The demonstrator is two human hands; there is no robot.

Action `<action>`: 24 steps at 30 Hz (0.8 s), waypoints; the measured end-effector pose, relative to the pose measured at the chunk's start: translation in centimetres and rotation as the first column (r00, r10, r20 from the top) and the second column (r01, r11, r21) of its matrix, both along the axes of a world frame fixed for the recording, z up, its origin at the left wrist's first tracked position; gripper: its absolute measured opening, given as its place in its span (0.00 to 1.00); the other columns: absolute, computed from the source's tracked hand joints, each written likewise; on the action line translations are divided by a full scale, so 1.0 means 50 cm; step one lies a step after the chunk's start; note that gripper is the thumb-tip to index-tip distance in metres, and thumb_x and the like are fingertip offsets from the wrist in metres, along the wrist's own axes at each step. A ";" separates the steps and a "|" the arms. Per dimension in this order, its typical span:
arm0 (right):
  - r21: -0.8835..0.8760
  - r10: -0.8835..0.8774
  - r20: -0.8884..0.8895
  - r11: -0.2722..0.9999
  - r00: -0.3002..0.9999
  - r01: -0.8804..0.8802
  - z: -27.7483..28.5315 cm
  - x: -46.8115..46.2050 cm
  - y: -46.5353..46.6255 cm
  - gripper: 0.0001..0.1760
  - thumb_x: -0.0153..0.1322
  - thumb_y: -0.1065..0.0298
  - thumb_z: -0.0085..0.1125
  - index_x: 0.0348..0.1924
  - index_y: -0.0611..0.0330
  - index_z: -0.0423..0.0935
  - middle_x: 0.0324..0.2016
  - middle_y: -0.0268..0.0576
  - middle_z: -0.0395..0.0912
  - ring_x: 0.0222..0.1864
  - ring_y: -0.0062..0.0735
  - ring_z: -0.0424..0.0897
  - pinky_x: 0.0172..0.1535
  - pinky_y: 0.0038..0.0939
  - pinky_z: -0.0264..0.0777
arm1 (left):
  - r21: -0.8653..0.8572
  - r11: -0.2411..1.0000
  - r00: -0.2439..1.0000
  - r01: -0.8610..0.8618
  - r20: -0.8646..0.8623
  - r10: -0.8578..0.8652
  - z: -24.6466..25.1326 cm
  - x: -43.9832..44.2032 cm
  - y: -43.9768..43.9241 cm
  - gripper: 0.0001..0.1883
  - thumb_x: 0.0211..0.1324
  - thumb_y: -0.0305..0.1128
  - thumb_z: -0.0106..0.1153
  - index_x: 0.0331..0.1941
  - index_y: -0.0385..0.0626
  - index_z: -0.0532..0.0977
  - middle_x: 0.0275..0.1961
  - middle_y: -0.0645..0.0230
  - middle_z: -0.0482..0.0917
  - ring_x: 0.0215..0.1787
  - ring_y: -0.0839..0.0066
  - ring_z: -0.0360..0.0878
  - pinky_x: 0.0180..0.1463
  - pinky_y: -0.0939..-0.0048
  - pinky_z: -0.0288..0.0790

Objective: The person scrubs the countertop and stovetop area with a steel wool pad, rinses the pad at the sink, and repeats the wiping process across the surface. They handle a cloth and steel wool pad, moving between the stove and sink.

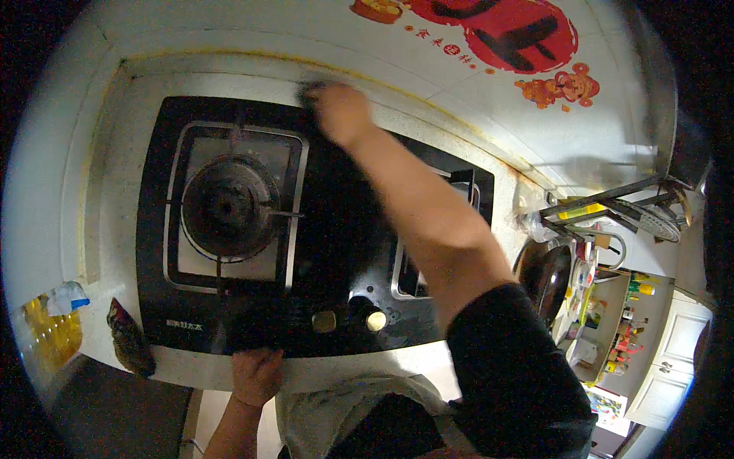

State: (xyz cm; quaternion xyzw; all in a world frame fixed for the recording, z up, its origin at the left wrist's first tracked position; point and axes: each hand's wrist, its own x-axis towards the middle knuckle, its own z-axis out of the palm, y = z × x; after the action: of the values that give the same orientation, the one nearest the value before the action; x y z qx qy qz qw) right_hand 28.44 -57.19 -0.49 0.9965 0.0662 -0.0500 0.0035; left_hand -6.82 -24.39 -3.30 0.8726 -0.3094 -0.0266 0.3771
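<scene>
My right hand [344,115] reaches across the black two-burner gas cooktop [338,201] to its back edge. It is shut on a small dark pad [311,92], possibly a scourer or cloth, too blurred to name. The pad lies over the pale countertop strip behind the glass. My left hand [257,376] is at the cooktop's front edge with curled fingers; whether it grips anything is unclear against the dark area there. The left burner [228,206] sits within a metal-edged square frame. My right forearm partly hides the right burner. Two control knobs [376,321] are near the front.
At the left stand a bottle of yellow oil [51,330] and a dark pouch-like object [131,341]. A dark pan [545,281] leans at the right, below a metal rack [608,198]. The tiled wall [436,120] with red stickers rises behind.
</scene>
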 end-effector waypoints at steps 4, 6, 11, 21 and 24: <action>0.161 0.110 0.027 0.981 0.994 -0.113 -0.011 -0.011 0.001 0.25 0.63 0.74 0.50 0.54 0.49 0.77 0.53 0.48 0.77 0.52 0.52 0.77 0.54 0.43 0.73 | -0.023 0.998 0.997 -0.066 0.027 0.067 -0.006 -0.018 0.013 0.20 0.35 0.22 0.60 0.39 0.50 0.78 0.41 0.62 0.75 0.37 0.61 0.73 0.35 0.57 0.66; 0.062 0.059 -0.043 0.996 0.997 -0.057 0.020 -0.066 -0.108 0.27 0.64 0.74 0.49 0.56 0.48 0.75 0.56 0.49 0.74 0.54 0.52 0.76 0.57 0.44 0.71 | -0.011 0.994 0.992 -0.110 0.062 0.110 -0.021 -0.022 0.009 0.20 0.35 0.21 0.59 0.39 0.50 0.78 0.40 0.62 0.75 0.36 0.60 0.73 0.35 0.57 0.66; -0.119 -0.170 -0.100 0.980 0.980 0.158 0.024 -0.121 -0.194 0.19 0.63 0.72 0.51 0.47 0.55 0.79 0.40 0.54 0.81 0.46 0.55 0.79 0.48 0.48 0.75 | -0.069 0.993 0.981 -0.091 -0.180 0.077 -0.021 -0.020 0.008 0.20 0.37 0.21 0.59 0.41 0.47 0.78 0.37 0.62 0.76 0.35 0.60 0.73 0.34 0.58 0.66; 0.202 0.068 -0.011 0.977 0.998 -0.065 0.054 -0.087 -0.081 0.27 0.66 0.67 0.46 0.60 0.51 0.72 0.58 0.53 0.71 0.56 0.55 0.73 0.59 0.46 0.67 | -0.020 0.998 0.999 -0.053 0.004 0.053 -0.007 -0.019 0.017 0.17 0.45 0.24 0.60 0.43 0.50 0.79 0.38 0.62 0.79 0.39 0.59 0.77 0.42 0.59 0.71; 0.037 -0.219 -0.215 0.972 0.952 0.232 0.073 -0.113 -0.127 0.29 0.64 0.67 0.47 0.60 0.52 0.73 0.57 0.53 0.73 0.56 0.55 0.73 0.61 0.44 0.66 | -0.158 0.985 0.997 -0.064 -0.052 0.057 0.030 0.006 0.011 0.17 0.46 0.24 0.59 0.43 0.51 0.79 0.38 0.63 0.79 0.39 0.61 0.77 0.43 0.61 0.71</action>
State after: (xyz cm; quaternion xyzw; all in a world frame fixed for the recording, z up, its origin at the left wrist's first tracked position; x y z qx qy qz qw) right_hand 22.80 -63.57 3.18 0.9864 -0.0465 -0.1527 -0.0401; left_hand -6.50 -23.84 -1.78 0.8477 -0.2749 -0.0109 0.4535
